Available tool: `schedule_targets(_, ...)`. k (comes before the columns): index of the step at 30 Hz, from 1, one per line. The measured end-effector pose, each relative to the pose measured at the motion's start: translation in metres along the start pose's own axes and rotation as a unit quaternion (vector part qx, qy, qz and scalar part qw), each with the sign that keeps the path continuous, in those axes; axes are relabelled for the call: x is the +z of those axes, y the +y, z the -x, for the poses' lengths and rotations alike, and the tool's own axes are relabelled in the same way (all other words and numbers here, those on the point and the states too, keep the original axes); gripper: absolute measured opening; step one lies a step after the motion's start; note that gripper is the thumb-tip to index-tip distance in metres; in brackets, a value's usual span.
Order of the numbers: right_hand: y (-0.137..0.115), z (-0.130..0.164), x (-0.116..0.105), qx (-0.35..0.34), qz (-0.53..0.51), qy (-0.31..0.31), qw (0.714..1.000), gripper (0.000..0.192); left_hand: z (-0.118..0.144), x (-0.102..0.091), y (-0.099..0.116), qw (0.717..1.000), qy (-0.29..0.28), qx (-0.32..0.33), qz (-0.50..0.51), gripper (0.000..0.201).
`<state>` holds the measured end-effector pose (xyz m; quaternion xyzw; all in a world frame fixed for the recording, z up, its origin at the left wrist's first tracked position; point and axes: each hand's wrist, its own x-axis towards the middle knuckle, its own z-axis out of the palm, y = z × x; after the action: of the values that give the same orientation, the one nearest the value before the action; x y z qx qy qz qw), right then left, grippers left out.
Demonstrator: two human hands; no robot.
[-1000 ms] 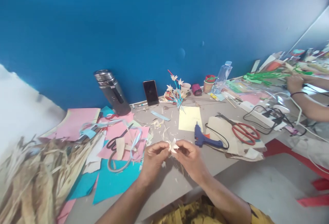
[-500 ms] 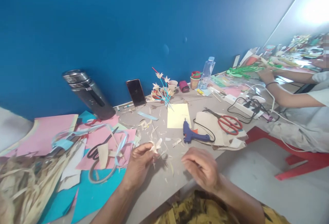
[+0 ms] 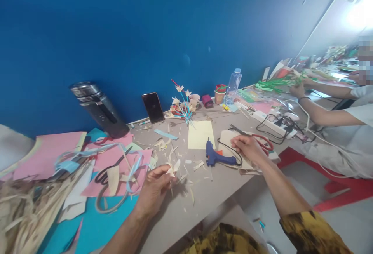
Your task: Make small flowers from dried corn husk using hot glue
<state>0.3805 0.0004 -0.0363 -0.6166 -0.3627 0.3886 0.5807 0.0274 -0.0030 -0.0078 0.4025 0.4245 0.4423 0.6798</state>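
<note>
My left hand [image 3: 155,186] pinches a small cream flower [image 3: 174,167] with pointed petals, low over the table. My right hand [image 3: 246,147], its fingers curled together, is over a beige folded piece [image 3: 225,138]. Whatever it pinches, if anything, is hidden. Just left of it lies a blue glue gun [image 3: 218,157] with a black cord, and red-handled scissors [image 3: 266,142] lie partly behind the hand. A pale yellow sheet [image 3: 201,134] is beyond the glue gun. Similar cream flowers on blue stems [image 3: 184,104] stand at the back.
A dark flask [image 3: 100,110], a phone [image 3: 153,107] and a plastic bottle [image 3: 233,87] stand along the wall. Coloured paper [image 3: 101,215] and black scissors [image 3: 113,166] cover the left. A power strip [image 3: 272,124] lies right, near another person's arms [image 3: 323,108].
My right hand has moved from the table's front edge, forward and right, to the beige piece by the scissors. My left hand still holds the flower in about the same place.
</note>
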Motion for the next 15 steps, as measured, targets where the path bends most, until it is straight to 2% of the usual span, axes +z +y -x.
schedule_targets(2,0.003,0.000,0.001,-0.010,-0.004,0.014,1.000,0.037,-0.001,-0.001,-0.001,1.000,0.000,0.004,0.002,0.031)
schedule_targets(4,0.001,0.007,-0.003,-0.044,-0.022,0.063,0.997,0.037,-0.001,-0.002,-0.002,1.000,0.000,0.005,0.002,0.029)
schedule_targets(6,-0.005,0.023,-0.003,-0.103,-0.039,0.127,0.986,0.035,-0.001,-0.003,-0.004,1.000,-0.003,0.005,0.008,0.027)
schedule_targets(8,-0.012,0.049,0.006,-0.143,-0.006,0.129,0.981,0.033,0.000,-0.002,-0.005,1.000,-0.009,0.005,0.018,0.027)
schedule_targets(10,-0.017,0.083,0.028,-0.155,0.037,0.074,0.984,0.030,0.002,0.000,-0.006,1.000,-0.019,0.005,0.023,0.027)
schedule_targets(12,-0.019,0.115,0.061,-0.176,0.080,-0.045,0.980,0.026,0.003,0.001,-0.006,0.999,-0.029,0.004,0.022,0.027)
schedule_targets(13,-0.019,0.128,0.078,-0.211,0.107,-0.135,0.962,0.023,0.004,0.002,-0.007,0.999,-0.033,0.003,0.023,0.026)
schedule_targets(14,-0.019,0.137,0.095,-0.257,0.139,-0.220,0.931,0.021,0.004,0.002,-0.007,0.999,-0.036,0.001,0.026,0.026)
schedule_targets(15,-0.018,0.144,0.110,-0.300,0.162,-0.259,0.904,0.021,0.005,0.002,-0.006,0.999,-0.039,0.000,0.031,0.025)
